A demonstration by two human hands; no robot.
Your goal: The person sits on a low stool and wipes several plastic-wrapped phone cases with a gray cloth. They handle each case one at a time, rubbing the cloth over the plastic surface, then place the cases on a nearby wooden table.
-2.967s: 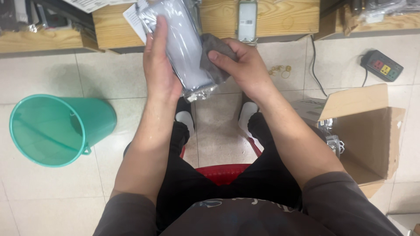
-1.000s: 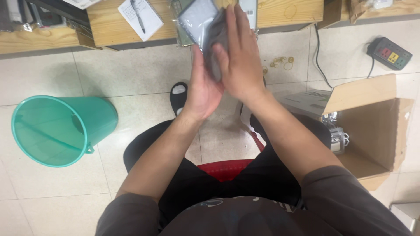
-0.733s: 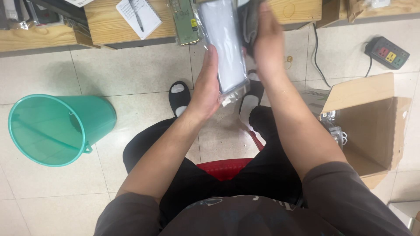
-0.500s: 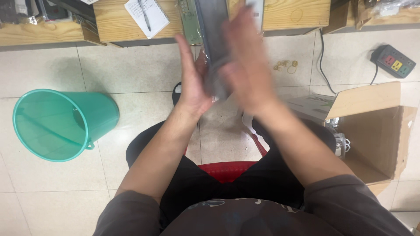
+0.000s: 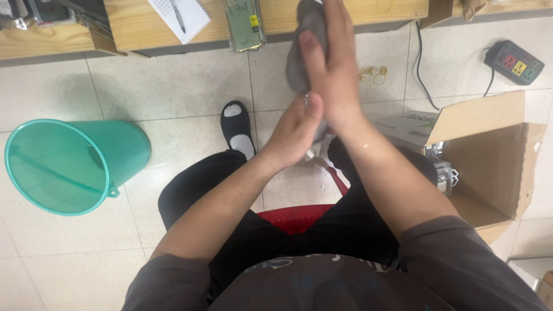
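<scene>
The right hand (image 5: 331, 69) lay flat and open over a grey pouch (image 5: 302, 52), pressing it against the left hand (image 5: 296, 129), whose open palm backed it from below, sandwiching it between both palms, apparently to flatten it

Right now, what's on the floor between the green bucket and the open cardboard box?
In the head view, between the green bucket and cardboard box sit the person's legs, a black slipper and the red stool.
</scene>
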